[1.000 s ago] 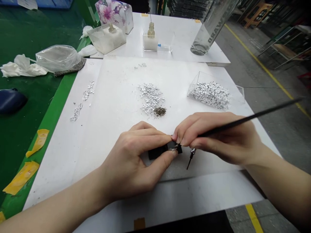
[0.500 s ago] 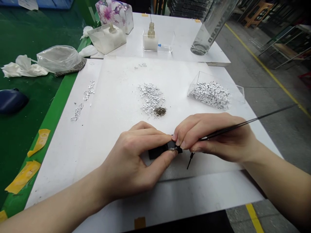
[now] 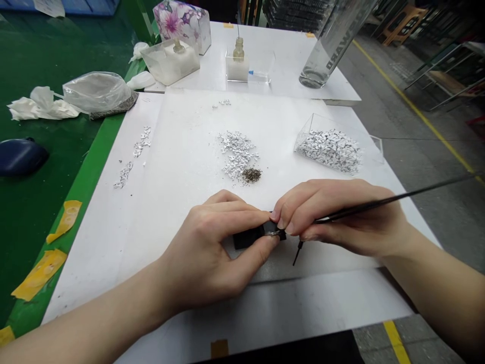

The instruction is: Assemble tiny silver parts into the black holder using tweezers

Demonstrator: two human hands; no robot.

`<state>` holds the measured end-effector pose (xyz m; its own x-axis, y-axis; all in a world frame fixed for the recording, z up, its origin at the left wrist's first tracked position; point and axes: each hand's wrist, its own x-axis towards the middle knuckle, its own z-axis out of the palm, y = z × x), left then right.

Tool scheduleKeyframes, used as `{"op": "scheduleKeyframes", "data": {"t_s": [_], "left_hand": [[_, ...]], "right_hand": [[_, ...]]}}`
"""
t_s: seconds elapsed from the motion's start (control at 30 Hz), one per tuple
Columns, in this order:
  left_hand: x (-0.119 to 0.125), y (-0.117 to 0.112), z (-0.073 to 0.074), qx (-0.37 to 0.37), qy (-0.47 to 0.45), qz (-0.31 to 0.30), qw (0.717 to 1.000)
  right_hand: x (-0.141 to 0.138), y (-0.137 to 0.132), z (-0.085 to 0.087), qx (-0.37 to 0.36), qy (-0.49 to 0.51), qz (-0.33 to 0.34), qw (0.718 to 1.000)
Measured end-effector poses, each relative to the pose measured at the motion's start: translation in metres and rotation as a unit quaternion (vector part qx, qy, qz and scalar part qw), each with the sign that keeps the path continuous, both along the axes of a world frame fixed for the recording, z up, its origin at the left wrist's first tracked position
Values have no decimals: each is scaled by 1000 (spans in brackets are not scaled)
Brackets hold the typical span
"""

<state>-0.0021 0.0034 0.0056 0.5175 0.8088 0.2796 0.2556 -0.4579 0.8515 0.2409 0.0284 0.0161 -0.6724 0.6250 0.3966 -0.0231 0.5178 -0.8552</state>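
The left hand (image 3: 217, 242) holds the black block (image 3: 244, 240) in a narrow grip, thumb at a small metal piece (image 3: 273, 233) — the right hand (image 3: 341, 212), just right of the block, grips a thin black tool (image 3: 364, 207) — with white pieces (image 3: 239, 150) piled beyond the block on the desk (image 3: 94, 247).

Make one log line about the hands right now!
left hand: on black block; right hand: holding long black tool; nearby: white pieces, dark grains

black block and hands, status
Left hand on black block. Right hand at its end, holding tweezer-like black tool. White parts beyond, out of the way.
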Motion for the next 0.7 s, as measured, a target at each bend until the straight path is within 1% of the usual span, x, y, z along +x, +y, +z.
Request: {"op": "scheduleKeyframes", "data": {"t_s": [0.3, 0.43, 0.53, 0.7], "left_hand": [[0, -1, -1, -1, -7, 2, 1000], [1, -2, -5, 5, -23, 6, 1000], [2, -2, -6, 7, -23, 4, 1000], [1, -1, -7, 8, -24, 4, 1000]], "right_hand": [[4, -2, 3, 25, -29, 10, 999], [5, -4, 8, 55, -54, 18, 997], [5, -6, 9, 76, -54, 19, 995], [6, -6, 9, 87, -53, 18, 995]]}}
